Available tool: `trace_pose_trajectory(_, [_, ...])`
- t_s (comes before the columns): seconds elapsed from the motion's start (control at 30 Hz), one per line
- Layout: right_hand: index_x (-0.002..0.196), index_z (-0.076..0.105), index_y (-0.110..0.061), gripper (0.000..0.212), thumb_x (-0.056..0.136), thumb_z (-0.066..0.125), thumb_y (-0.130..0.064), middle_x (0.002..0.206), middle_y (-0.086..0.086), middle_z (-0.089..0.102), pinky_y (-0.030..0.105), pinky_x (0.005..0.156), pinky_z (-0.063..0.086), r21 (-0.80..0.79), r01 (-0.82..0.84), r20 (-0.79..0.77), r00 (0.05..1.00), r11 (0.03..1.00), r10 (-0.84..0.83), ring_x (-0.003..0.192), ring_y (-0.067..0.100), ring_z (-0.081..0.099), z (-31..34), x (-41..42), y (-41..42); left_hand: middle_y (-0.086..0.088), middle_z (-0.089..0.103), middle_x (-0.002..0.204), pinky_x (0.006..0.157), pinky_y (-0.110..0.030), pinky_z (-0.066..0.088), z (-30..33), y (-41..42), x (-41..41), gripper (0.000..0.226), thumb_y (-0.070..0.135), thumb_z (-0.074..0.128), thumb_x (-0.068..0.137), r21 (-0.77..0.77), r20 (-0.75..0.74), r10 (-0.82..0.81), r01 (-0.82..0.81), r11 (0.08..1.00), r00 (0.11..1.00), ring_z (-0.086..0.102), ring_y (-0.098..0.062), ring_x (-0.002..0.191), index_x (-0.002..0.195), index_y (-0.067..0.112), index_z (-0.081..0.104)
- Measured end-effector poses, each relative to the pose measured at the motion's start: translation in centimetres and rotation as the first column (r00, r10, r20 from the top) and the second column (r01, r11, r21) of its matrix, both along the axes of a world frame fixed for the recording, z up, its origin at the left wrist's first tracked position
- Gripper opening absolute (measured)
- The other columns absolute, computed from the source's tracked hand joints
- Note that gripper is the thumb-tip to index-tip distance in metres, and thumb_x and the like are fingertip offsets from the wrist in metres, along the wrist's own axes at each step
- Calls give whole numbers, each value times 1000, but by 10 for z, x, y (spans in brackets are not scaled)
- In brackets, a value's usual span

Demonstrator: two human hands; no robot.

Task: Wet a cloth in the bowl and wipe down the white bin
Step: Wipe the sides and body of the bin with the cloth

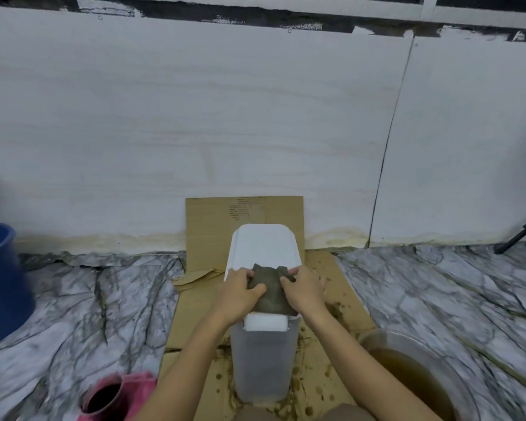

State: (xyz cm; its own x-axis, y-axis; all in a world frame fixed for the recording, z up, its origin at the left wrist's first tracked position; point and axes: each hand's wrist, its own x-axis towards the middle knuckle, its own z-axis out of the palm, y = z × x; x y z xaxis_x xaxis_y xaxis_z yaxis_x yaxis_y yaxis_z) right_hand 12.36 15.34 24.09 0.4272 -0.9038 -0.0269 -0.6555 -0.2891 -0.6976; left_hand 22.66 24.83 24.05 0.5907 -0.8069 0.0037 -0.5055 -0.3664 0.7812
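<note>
The white bin (263, 360) stands on cardboard in front of me, its white lid (263, 247) tipped back toward the wall. A dark, wet cloth (271, 288) lies on the lid's near part. My left hand (239, 291) grips the cloth's left side, thumb over it. My right hand (304, 290) grips its right side the same way. The bowl (407, 344) of brown, murky water sits low at the right, partly behind my right forearm.
Flattened cardboard (195, 314), spotted with brown drips, covers the marble-patterned floor under the bin and leans up the white wall. A blue bucket (0, 278) stands at the left edge. A pink container (116, 396) sits at bottom left. A dark stand leg (520, 235) shows far right.
</note>
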Motion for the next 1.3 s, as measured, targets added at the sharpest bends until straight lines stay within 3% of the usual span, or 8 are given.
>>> trace_pose_trajectory(0.27, [89, 55, -19, 8, 91, 61, -13, 89, 4, 70, 28, 57, 51, 369, -200, 641, 762, 908, -93, 76, 17, 66, 36, -3, 4, 0, 60, 111, 61, -16, 49, 15, 6, 6, 55, 34, 73, 81, -202, -410, -1, -90, 975, 912, 59, -5, 90, 121, 20, 38])
trace_pose_trajectory(0.37, [94, 58, -17, 6, 92, 60, -12, 79, -1, 70, 27, 57, 53, 352, -266, 763, 637, 897, -111, 69, 12, 66, 63, 1, 0, -3, 68, 108, 59, -11, 51, 41, -1, 12, 36, 21, 76, 80, -337, -464, -103, -68, 939, 880, 65, -7, 90, 110, 16, 58])
trace_pose_trajectory(0.5, [113, 60, -9, 20, 94, 55, -8, 99, 3, 68, 24, 78, 54, 179, -273, 869, 494, 945, -22, 90, 13, 63, 104, 9, -6, 5, 69, 92, 60, -8, 50, 99, -17, 22, 25, 17, 77, 79, -528, -303, -75, -102, 843, 950, 64, 4, 75, 102, 14, 68])
trace_pose_trajectory(0.6, [104, 63, -16, 15, 95, 53, -8, 95, 0, 69, 16, 66, 51, -47, -258, 889, 429, 965, 158, 84, 4, 63, 128, 6, -8, 6, 67, 91, 70, -18, 55, 133, -21, 26, 21, 21, 74, 81, -610, -94, -55, -14, 792, 994, 63, -4, 83, 99, 17, 66])
trace_pose_trajectory(0.7, [100, 60, -23, 16, 98, 49, -12, 92, 2, 69, 15, 56, 49, -139, -280, 845, 467, 950, 261, 77, 1, 63, 119, -1, -4, 1, 66, 94, 76, -27, 53, 129, -15, 28, 17, 19, 72, 82, -566, -4, -82, 65, 822, 997, 62, -15, 91, 97, 18, 64])
trace_pose_trajectory(0.93, [106, 55, -23, 11, 99, 47, -22, 100, 5, 66, 43, 79, 55, 17, -139, 488, 865, 990, 114, 93, 21, 63, 24, -10, -7, -8, 66, 96, 71, -27, 57, 40, -3, 23, 29, 21, 75, 80, -268, -145, -157, 114, 957, 977, 64, -20, 89, 102, 24, 55])
trace_pose_trajectory(1.13, [132, 43, -12, 57, 93, 43, -53, 135, 13, 46, 44, 105, 36, 34, -41, 1, 999, 999, 41, 129, 32, 38, -10, -12, -10, -7, 59, 111, 74, -32, 47, 17, -16, 11, 47, 47, 57, 89, 218, 393, 34, -129, 967, 919, 58, -25, 101, 118, 12, 47])
trace_pose_trajectory(1.3, [73, 41, -17, 32, 96, 49, -37, 90, 6, 47, 35, 81, 44, 185, -45, 232, 973, 982, 1, 101, 27, 51, -15, -20, -4, -15, 53, 117, 70, -30, 39, 12, -22, -14, 42, 43, 42, 98, 275, 471, 45, -194, 942, 881, 58, -28, 100, 114, 4, 47])
